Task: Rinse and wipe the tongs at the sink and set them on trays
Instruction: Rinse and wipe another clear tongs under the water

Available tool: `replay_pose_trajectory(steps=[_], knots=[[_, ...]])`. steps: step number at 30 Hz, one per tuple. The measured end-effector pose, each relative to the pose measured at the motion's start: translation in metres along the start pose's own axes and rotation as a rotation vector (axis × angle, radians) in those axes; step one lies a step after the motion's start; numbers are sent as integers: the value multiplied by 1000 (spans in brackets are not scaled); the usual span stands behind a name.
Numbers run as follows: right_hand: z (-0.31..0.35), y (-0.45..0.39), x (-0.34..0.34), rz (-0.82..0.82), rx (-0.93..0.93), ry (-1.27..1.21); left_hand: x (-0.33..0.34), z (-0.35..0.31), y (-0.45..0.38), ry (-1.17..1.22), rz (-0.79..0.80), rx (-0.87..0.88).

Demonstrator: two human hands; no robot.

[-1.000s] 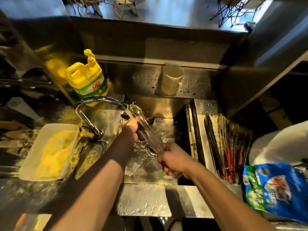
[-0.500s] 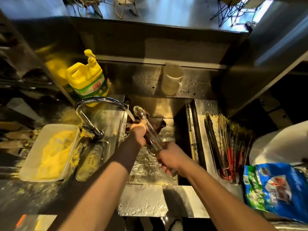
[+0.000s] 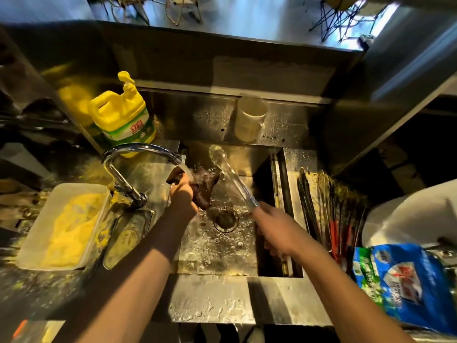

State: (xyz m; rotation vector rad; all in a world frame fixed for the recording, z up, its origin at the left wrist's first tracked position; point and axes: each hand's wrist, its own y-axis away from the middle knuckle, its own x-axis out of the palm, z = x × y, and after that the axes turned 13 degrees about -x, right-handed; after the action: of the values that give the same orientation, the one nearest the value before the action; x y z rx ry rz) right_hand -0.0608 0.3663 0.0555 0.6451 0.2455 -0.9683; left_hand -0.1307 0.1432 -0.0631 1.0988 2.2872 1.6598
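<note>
Your right hand [image 3: 277, 231] is blurred, and its grip hides the handle end of the tongs [image 3: 232, 178]; the fingers curl round that end. The tongs sit over the sink [image 3: 217, 246], long axis running from the near right up to the far left, tips pointing at the sink's back wall, arms closed together. Your left hand [image 3: 181, 196] grips a dark cloth [image 3: 202, 186] under the running tap [image 3: 138, 154]. More utensils [image 3: 329, 206], hard to tell apart, lie on the surface right of the sink.
</note>
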Motion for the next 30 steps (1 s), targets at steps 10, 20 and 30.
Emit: replay_pose_trajectory(steps=[10,20,30], knots=[[4,-23,25,-62,-115,376,-24,9,18,55,454,11],[11,-23,42,132,72,-123,7,6,25,-320,166,-169],[13,-26,49,118,132,-207,14,1,29,-400,79,-157]])
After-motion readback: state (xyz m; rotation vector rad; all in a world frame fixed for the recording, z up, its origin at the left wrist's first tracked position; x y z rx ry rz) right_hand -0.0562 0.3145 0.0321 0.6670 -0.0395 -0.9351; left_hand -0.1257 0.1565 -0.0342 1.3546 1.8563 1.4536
